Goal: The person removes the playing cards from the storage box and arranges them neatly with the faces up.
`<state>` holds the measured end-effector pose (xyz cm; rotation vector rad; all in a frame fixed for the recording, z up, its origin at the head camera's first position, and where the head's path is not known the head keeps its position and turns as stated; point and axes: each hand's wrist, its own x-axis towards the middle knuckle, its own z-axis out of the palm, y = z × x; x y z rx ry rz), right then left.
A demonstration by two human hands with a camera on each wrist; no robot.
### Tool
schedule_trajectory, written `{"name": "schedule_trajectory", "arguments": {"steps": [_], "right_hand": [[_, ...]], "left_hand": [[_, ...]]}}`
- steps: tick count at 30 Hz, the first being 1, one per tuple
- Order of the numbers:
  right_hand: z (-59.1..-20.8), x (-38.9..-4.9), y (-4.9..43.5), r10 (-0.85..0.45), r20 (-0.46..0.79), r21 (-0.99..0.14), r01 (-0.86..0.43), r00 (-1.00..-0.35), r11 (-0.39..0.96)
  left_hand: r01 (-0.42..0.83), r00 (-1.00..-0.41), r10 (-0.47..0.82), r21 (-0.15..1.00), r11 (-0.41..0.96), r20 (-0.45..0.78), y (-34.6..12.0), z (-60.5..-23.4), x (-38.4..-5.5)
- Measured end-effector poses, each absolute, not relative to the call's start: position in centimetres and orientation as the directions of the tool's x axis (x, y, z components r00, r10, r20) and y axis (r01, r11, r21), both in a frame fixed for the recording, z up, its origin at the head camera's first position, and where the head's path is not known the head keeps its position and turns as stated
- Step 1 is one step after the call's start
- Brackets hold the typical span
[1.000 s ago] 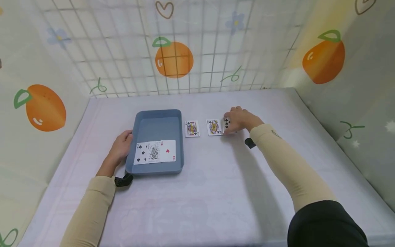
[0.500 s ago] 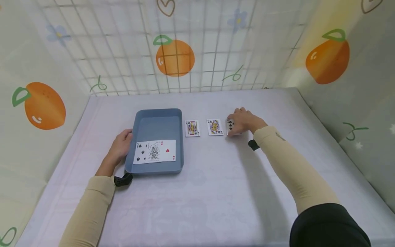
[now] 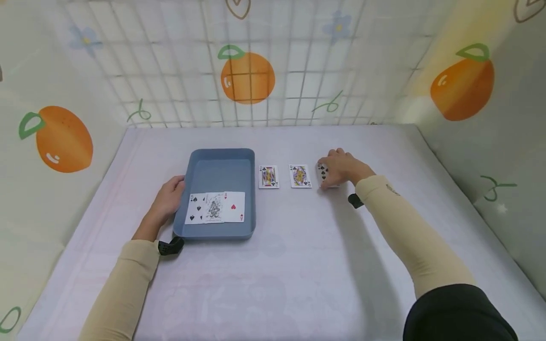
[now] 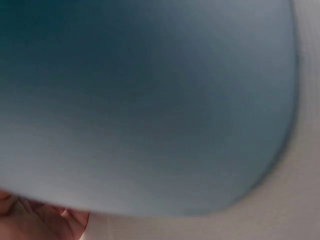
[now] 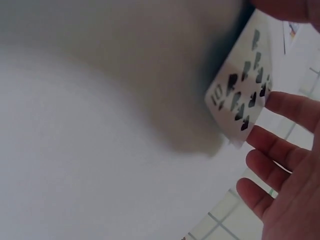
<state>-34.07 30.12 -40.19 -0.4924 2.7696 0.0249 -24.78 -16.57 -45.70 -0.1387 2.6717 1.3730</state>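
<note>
My left hand (image 3: 168,196) holds the left edge of a blue-grey tray (image 3: 219,171); the tray hides part of its fingers. In the tray lie overlapping playing cards: a five of spades (image 3: 195,209), a joker (image 3: 214,208) and an ace of hearts (image 3: 234,207). Right of the tray, a king card (image 3: 268,177) and a queen card (image 3: 300,176) lie face up, apart from each other. Beyond them my right hand (image 3: 343,168) grips a black ten card (image 5: 242,92) between thumb and fingers, partly covering it.
A pale cloth covers the table (image 3: 273,284). Behind it rises a wire grid (image 3: 294,94) behind a sheer curtain printed with oranges. Similar printed curtains (image 3: 55,213) hang at both sides.
My right hand has slid the ten card to the right, opening a gap from the queen, then stayed nearly still. My left hand keeps its place at the tray.
</note>
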Motion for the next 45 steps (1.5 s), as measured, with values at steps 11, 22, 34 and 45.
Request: {"name": "schedule_trajectory", "arguments": {"steps": [11,22,34,45], "right_hand": [[-40.1,-34.2,30.6,-0.316,-0.33,-0.031,-0.324,-0.89,0.945],[-38.8,-33.8,30.3,-0.325,-0.318,-0.023,-0.336,-0.891,0.942],[-37.3,-33.3,29.4,-0.37,-0.258,-0.033,-0.375,-0.893,0.927],[-36.5,-33.2,26.4,-0.427,-0.213,-0.036,-0.43,-0.879,0.902]], "left_hand": [[-0.124,-0.989,-0.009,0.807,0.578,-0.145,-16.7,-45.5,-24.9],[-0.117,-0.99,0.001,0.819,0.562,-0.143,-16.7,-45.1,-24.8],[-0.123,-0.988,0.008,0.825,0.551,-0.153,-16.9,-45.3,-25.0],[-0.122,-0.988,0.019,0.839,0.531,-0.155,-17.2,-45.3,-25.0]]}}
